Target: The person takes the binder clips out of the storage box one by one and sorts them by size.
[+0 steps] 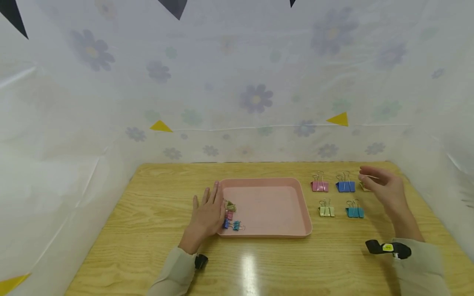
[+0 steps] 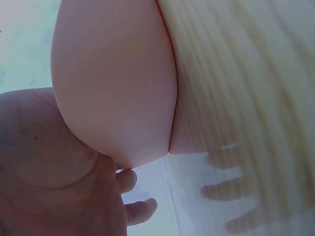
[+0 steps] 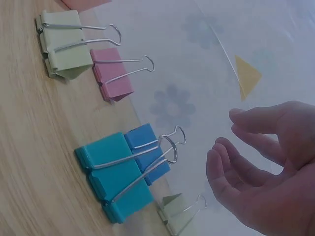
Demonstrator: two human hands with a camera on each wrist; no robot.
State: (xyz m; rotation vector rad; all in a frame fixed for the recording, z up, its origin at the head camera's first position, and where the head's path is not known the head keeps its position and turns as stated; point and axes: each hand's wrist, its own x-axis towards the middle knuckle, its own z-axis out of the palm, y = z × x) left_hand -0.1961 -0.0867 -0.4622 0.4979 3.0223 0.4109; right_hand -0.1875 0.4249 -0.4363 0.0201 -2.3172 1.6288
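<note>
My left hand (image 1: 209,216) lies with straight fingers along the left wall of a pink tray (image 1: 266,236); in the left wrist view its palm is against that wall. Inside the tray, close to this hand, lie small binder clips: an olive one (image 1: 231,206), a pink one (image 1: 230,216), a blue one (image 1: 226,224) and a teal one (image 1: 236,226). My right hand (image 1: 386,189) is at the far right, partly covering a pale yellow-green binder clip (image 1: 364,187). In the right wrist view, its thumb and fingers are bent and apart, with nothing between them.
Larger binder clips stand right of the tray: pink (image 1: 320,186) and blue (image 1: 345,186) at the back, pale green (image 1: 326,211) and teal (image 3: 118,172) in front. A flower-patterned sheet (image 1: 255,139) borders the wooden table (image 1: 159,197) behind and at the sides.
</note>
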